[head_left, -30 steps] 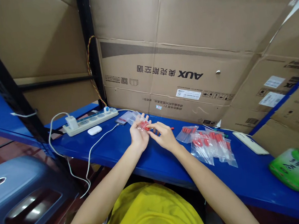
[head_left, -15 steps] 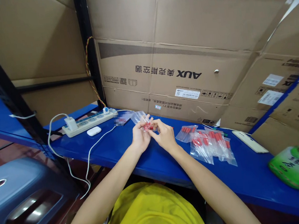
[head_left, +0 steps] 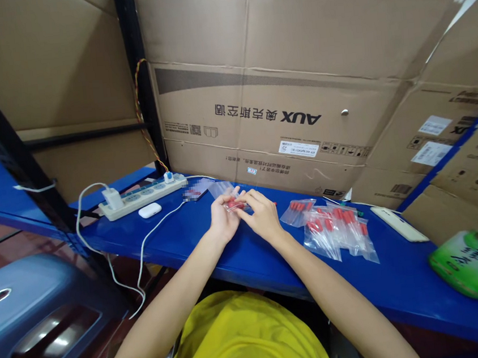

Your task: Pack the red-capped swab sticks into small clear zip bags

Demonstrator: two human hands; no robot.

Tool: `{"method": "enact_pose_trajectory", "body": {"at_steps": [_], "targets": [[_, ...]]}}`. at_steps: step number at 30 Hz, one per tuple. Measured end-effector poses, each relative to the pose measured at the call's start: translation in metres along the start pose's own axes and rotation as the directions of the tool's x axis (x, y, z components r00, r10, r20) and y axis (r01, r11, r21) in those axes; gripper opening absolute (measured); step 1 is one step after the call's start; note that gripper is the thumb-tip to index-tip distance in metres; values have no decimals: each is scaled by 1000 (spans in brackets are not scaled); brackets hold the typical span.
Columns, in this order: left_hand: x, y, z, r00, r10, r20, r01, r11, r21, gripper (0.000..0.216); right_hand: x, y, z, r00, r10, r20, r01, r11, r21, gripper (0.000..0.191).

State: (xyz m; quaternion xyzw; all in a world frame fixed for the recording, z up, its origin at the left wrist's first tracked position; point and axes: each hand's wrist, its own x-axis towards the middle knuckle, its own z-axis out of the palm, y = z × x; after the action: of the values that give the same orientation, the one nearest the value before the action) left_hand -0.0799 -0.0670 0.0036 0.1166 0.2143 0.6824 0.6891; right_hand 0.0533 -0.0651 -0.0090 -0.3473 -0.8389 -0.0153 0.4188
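Note:
My left hand (head_left: 221, 219) and my right hand (head_left: 260, 216) meet over the blue shelf (head_left: 238, 253), both pinching a small clear plastic bag (head_left: 229, 198) that holds red pieces. The bag's open end sticks up and away behind my fingers. To the right of my right hand lies a pile of several filled clear bags with red pieces (head_left: 333, 227). One loose red piece (head_left: 274, 203) lies just beyond my right hand.
A white power strip (head_left: 142, 195) with a plugged charger and cable sits at the left, a white earbud case (head_left: 149, 210) beside it. A white flat device (head_left: 400, 224) and a green packet (head_left: 476, 264) lie at the right. Cardboard boxes (head_left: 280, 83) stand behind.
The bag has dropped lower between my fingers and lies flatter; both hands stay together at the same spot.

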Motion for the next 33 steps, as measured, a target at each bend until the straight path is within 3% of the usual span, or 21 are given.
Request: {"method": "enact_pose_trajectory", "body": {"at_steps": [5, 9, 13, 17, 21, 25, 29, 33], "targets": [[6, 0, -5, 996, -20, -89, 22, 999, 24, 34, 8, 21, -20, 990, -49, 129, 48, 999, 11, 21], [4, -1, -3, 995, 15, -104, -16, 1000, -2, 30, 6, 64, -35, 982, 130, 134, -106, 980, -170, 28], [3, 0, -1, 993, 39, -108, -43, 998, -41, 25, -7, 101, -35, 890, 407, 204, -292, 854, -430, 38], [2, 2, -1, 992, 56, -114, -65, 995, -73, 22, -15, 115, -27, 808, 511, 293, -335, 808, -485, 28], [1, 4, 0, 988, 112, -102, -124, 985, -117, 22, -13, 116, -22, 825, 484, 292, -340, 838, -427, 16], [2, 7, -2, 967, 223, -121, -241, 957, -163, 25, -6, 105, -27, 912, 374, 167, -356, 925, -132, 14], [4, 9, -4, 943, 284, -175, -316, 930, -189, 19, 2, 78, -33, 982, 187, -40, -181, 976, 119, 17], [6, 11, -7, 918, 317, -239, -368, 905, -212, 21, 5, 51, -32, 998, 60, -10, -57, 984, 169, 10]]}}
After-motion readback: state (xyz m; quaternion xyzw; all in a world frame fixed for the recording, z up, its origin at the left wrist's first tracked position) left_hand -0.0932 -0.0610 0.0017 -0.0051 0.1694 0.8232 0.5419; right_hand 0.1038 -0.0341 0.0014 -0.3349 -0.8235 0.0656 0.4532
